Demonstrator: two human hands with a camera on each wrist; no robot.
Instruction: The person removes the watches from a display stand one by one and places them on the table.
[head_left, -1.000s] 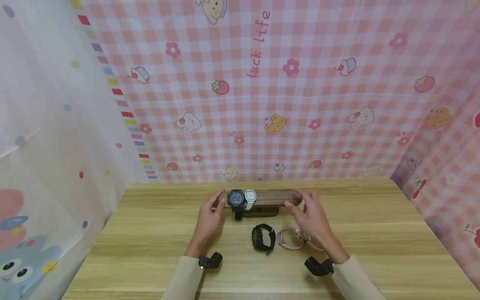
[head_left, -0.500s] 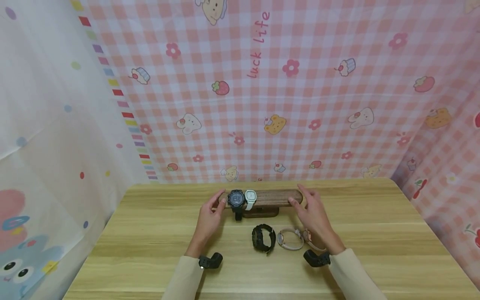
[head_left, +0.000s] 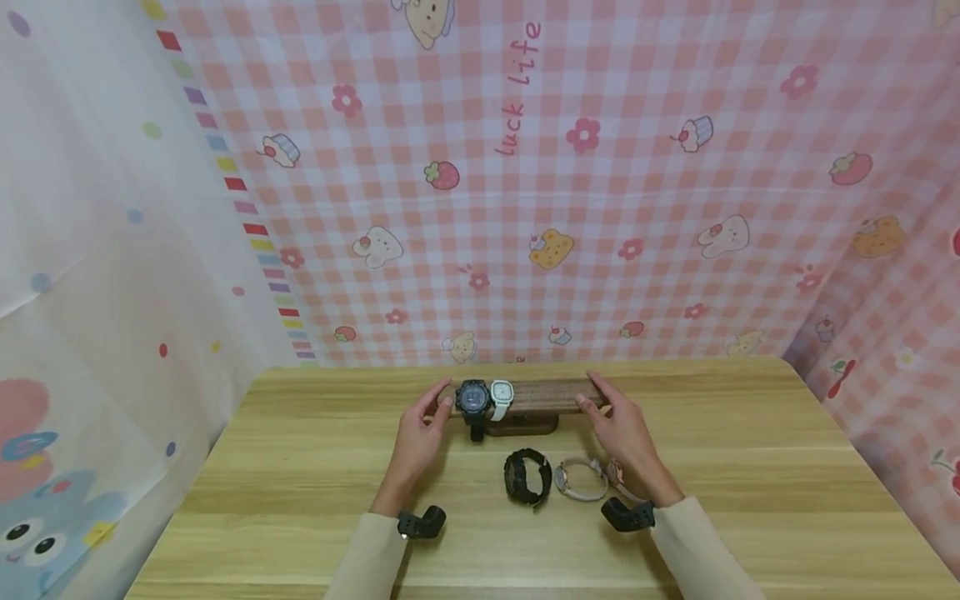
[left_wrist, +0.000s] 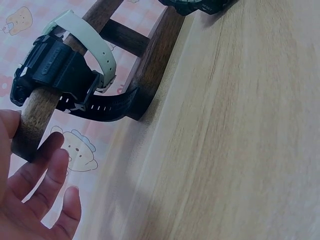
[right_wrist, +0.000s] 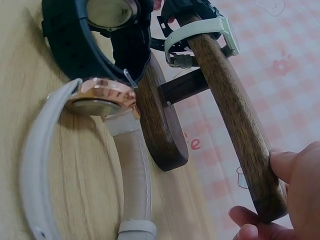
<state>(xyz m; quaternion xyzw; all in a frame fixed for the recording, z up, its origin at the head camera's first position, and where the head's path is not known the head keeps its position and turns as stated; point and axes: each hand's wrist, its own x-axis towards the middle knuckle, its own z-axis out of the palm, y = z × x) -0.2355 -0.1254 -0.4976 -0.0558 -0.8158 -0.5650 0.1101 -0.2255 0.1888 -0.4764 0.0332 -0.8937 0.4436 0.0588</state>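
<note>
A dark wooden watch stand stands towards the back of the table, its round-ended bar raised above a base. My left hand holds the bar's left end between thumb and fingers. At the right end, my right hand grips it the same way, thumb in front. A black digital watch and a pale mint watch are strapped round the bar's left part. Before the stand lie a loose black watch, a white-strapped watch and a rose-gold watch, partly hidden by my right wrist.
The wood-grain table reaches to a pink checked cloth hung behind it. A white dotted cloth hangs at the left. Black wrist cameras sit on both wrists, the right one close to the loose watches.
My right hand has shifted its hold at the bar's end, its index finger lifting and coming back, and its wrist has moved left. The left hand and the watches have stayed put.
</note>
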